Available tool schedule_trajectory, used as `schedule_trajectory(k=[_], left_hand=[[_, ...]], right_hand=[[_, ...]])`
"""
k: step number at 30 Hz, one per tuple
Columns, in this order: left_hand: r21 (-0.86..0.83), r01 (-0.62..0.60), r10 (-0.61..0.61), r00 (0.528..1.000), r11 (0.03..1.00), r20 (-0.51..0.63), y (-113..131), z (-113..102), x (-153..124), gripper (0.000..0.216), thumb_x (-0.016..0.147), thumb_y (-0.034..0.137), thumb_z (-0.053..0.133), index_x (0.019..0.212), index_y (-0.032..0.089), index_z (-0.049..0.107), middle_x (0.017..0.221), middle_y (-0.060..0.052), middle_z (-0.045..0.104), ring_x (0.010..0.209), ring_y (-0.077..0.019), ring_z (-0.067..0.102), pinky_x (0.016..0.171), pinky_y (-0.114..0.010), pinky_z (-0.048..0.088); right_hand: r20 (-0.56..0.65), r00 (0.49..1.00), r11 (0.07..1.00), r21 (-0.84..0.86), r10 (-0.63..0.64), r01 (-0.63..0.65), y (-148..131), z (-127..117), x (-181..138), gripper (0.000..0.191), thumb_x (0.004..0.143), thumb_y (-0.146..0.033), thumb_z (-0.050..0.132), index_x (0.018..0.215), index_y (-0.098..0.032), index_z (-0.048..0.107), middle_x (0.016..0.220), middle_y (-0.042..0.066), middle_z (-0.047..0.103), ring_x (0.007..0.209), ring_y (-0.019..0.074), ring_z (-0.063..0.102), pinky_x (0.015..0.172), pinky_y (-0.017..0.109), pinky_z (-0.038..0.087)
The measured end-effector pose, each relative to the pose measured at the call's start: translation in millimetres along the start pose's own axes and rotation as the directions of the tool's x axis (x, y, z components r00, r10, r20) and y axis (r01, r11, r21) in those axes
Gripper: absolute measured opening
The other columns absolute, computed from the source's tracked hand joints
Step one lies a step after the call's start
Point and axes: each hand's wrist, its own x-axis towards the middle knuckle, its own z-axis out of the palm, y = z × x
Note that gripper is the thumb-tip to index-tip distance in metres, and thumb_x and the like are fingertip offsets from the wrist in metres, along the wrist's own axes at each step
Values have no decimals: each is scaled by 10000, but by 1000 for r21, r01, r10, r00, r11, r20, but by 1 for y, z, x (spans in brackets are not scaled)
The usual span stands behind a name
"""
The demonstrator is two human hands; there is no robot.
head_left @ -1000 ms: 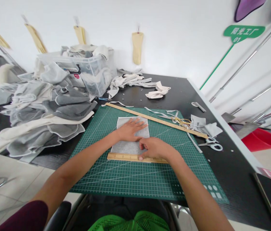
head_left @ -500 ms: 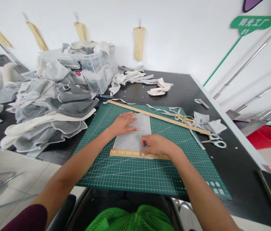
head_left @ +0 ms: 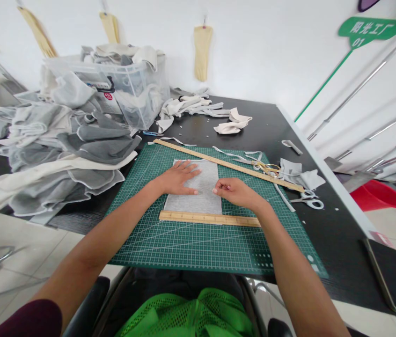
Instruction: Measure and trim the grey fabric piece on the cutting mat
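Left hand: your left hand (head_left: 180,178) lies palm down on the cloth (head_left: 203,199), grip spread, fingers flat and pointing right across its upper half.
Right hand: your right hand (head_left: 236,192) sits at the cloth's right edge, grip pressed together, with curled fingertips (head_left: 216,190) pinching that edge. It is clear of the short ruler.
Cloth: a pale grey rectangle, flat on the mat (head_left: 201,248) near its middle, with the long sides running away from you.
Short ruler: the short ruler (head_left: 209,218) is wooden and lies crosswise along the cloth's near edge, touching or just overlapping it. Its right end reaches past the cloth.
Long ruler: the long ruler (head_left: 228,164) runs slantwise across the mat's far side, just beyond the cloth, from far left to near right.
Scissors: a gold pair (head_left: 267,167) rests on the long ruler's right part. A white-handled pair (head_left: 309,201) lies on the table (head_left: 327,234) past that ruler's right end, beside grey scraps (head_left: 301,178).
Pile: a heap of grey and cream fabric (head_left: 61,154) sits on the table to the left of the mat, its edge lapping the mat's far left corner.
Bin: a clear bin (head_left: 131,93) stuffed with fabric stands behind the pile, against the wall.
Far scraps: cream offcuts (head_left: 233,124) lie on the table, well beyond the mat.
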Motion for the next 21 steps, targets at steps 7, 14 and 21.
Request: schedule_trajectory(k=[7,14,21], left_hand=[[-19,8,-8,1000,1000,-5,1,0,-1,1018,815,873,466,1617,291,235,1704,-95,134,1565,-408,37,1244,-607,45],[-61,-74,76,997,995,20,18,-7,-2,1046,799,825,560,1630,359,127,1715,-43,18,1568,-398,-51,1247,-605,23],[-58,-61,65,995,996,81,24,4,1,1048,769,823,582,1620,404,138,1711,-17,14,1565,-417,-33,1226,-648,-17]], right_hand=[[62,997,996,-74,48,-44,-6,3,0,233,930,-385,577,876,-180,673,679,-28,539,642,140,474,612,252,312],[260,954,981,-158,147,-108,-7,3,0,343,689,-447,842,832,-195,659,672,-47,539,619,135,483,547,244,295],[304,927,950,-284,220,-132,-11,5,-2,348,648,-434,855,798,-211,635,710,-31,597,628,145,498,531,270,267]])
